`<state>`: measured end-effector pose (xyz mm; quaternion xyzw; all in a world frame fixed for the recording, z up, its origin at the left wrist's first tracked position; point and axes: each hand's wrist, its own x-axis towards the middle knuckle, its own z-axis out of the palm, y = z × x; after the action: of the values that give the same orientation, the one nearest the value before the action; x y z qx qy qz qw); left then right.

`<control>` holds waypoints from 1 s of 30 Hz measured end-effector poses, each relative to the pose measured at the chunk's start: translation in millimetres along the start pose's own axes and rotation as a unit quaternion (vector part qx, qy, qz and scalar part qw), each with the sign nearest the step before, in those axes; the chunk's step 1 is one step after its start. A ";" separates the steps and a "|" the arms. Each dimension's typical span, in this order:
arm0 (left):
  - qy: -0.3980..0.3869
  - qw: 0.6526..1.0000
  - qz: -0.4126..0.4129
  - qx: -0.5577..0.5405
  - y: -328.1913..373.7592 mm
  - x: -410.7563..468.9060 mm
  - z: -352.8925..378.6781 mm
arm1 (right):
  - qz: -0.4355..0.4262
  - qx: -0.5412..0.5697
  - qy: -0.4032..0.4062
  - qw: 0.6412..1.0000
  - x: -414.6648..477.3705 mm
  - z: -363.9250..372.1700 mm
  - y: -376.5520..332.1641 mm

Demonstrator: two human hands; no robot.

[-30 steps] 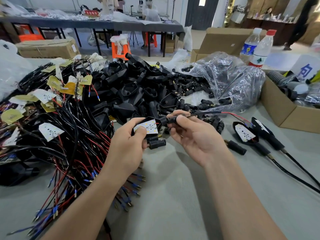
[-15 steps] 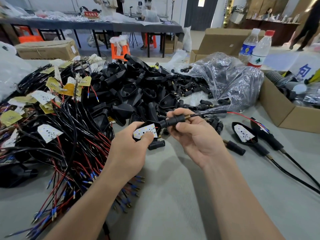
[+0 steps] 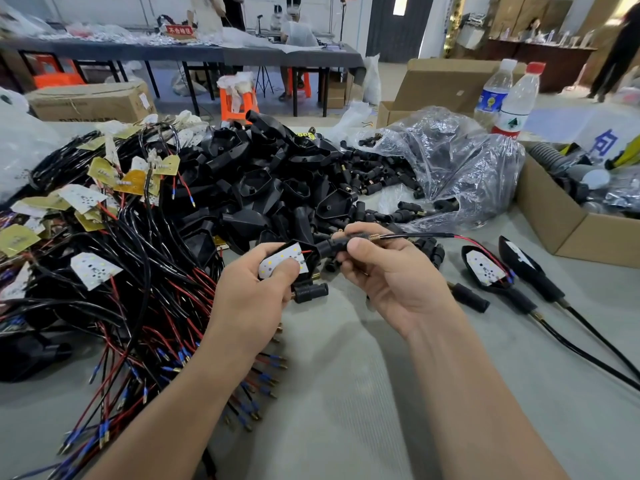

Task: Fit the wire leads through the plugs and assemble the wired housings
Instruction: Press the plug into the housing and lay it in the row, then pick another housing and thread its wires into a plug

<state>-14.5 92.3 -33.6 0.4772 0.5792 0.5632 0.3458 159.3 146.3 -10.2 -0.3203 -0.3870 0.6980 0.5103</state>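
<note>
Housing [image 3: 312, 260] is being pinched by the left hand [image 3: 249, 299] while the plug [image 3: 329, 246] on its lead [image 3: 415, 234] is being gripped by the right hand [image 3: 394, 282].

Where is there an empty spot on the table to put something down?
The grey cloth in front, between the wires and the finished housings, is bare. Farther back it is crowded with black shells and plugs.

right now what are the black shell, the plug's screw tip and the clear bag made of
Black shell: likely moulded plastic, matt with a faint sheen. Screw tip of the plug: brass-coloured metal, shiny threads. Clear bag: thin plastic film, see-through, crinkled, glinting.
</note>
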 end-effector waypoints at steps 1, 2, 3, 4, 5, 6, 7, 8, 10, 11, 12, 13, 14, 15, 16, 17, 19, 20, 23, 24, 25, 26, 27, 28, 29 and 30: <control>-0.004 1.000 -0.004 -0.006 0.5 -0.4 0.4 | 0.006 -0.002 0.015 1.000 0.0 0.5 -0.3; -0.008 1.000 -0.008 -0.014 1.2 -0.8 0.8 | 0.010 -0.009 0.034 0.999 0.1 0.9 -0.5; -0.011 1.000 -0.011 -0.021 1.8 -1.1 1.1 | 0.010 -0.020 0.051 0.998 0.1 1.1 -0.5; -0.011 1.000 -0.011 -0.023 2.4 -1.2 1.3 | 0.007 -0.032 0.062 0.998 0.4 1.6 -0.5; -0.007 1.000 -0.007 -0.018 2.5 -1.3 1.4 | 0.003 -0.041 0.066 0.997 0.5 1.9 -0.3; 0.004 1.000 -0.001 -0.011 2.3 -1.3 1.6 | 0.000 -0.047 0.063 0.997 0.4 2.3 -0.1; 0.019 1.000 0.005 -0.003 1.4 -1.1 1.6 | -0.002 -0.051 0.058 0.997 0.2 2.7 0.1; 0.035 0.999 0.009 0.005 0.4 -1.2 1.2 | -0.004 -0.056 0.051 0.997 -0.3 3.2 0.3; 0.062 0.998 0.015 0.018 -1.3 -1.4 0.9 | -0.009 -0.060 0.032 0.998 -1.6 4.1 -0.4; 0.068 0.997 0.017 0.019 -1.3 -1.9 1.0 | -0.012 -0.057 0.022 0.998 -2.3 4.2 -1.0; 0.071 0.997 0.020 0.019 -0.8 -2.6 1.0 | -0.016 -0.052 0.013 0.998 -2.9 3.6 -1.9; 0.073 0.997 0.023 0.021 0.0 -3.3 1.3 | -0.020 -0.049 0.005 0.999 -3.4 2.7 -2.7; 0.073 0.997 0.024 0.022 0.7 -3.9 1.5 | -0.022 -0.047 0.000 0.999 -3.9 1.7 -3.4; 0.073 0.997 0.024 0.021 1.0 -4.0 1.6 | -0.023 -0.049 -0.003 0.998 -4.1 1.0 -3.6; 0.073 0.997 0.023 0.020 1.0 -3.9 1.5 | -0.024 -0.056 -0.004 0.998 -4.1 0.5 -3.4; 0.074 0.997 0.019 0.018 1.0 -4.0 1.3 | -0.024 -0.065 -0.001 0.998 -4.0 0.6 -2.5; 0.066 0.998 0.005 0.003 1.2 -4.2 1.4 | -0.029 -0.085 0.014 0.996 -3.4 1.4 -0.3; 0.057 0.998 0.003 -0.006 1.7 -4.6 1.3 | -0.035 -0.095 0.019 0.995 -3.2 2.2 0.7; 0.032 0.999 0.034 0.016 3.8 -5.5 0.4 | -0.055 -0.127 0.008 0.990 -3.5 6.9 4.4; 0.030 0.998 0.045 0.026 3.3 -5.4 -0.5 | -0.057 -0.125 0.003 0.991 -3.6 8.9 5.8; 0.031 0.998 0.047 0.028 2.5 -5.1 -1.1 | -0.054 -0.120 -0.003 0.991 -3.6 11.0 7.5; 0.032 0.998 0.042 0.027 1.0 -4.7 -1.6 | -0.048 -0.116 -0.011 0.992 -3.6 13.0 9.0; 0.033 0.999 0.036 0.024 -0.4 -4.8 -1.5 | -0.038 -0.115 -0.018 0.992 -3.8 14.7 10.5; 0.030 0.999 0.028 0.022 -1.1 -5.8 -1.3 | -0.028 -0.116 -0.023 0.993 -4.4 16.0 11.4; 0.024 0.999 0.019 0.014 -0.5 -6.9 -0.5 | -0.019 -0.117 -0.025 0.993 -4.8 17.1 11.4; 0.011 1.000 0.008 -0.005 1.9 -7.6 0.5 | -0.016 -0.118 -0.021 0.993 -4.8 17.6 10.7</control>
<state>-11.4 85.1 -32.9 0.4739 0.5762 0.5740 0.3376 140.8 136.0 -10.5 -0.3571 -0.4820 0.6461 0.4718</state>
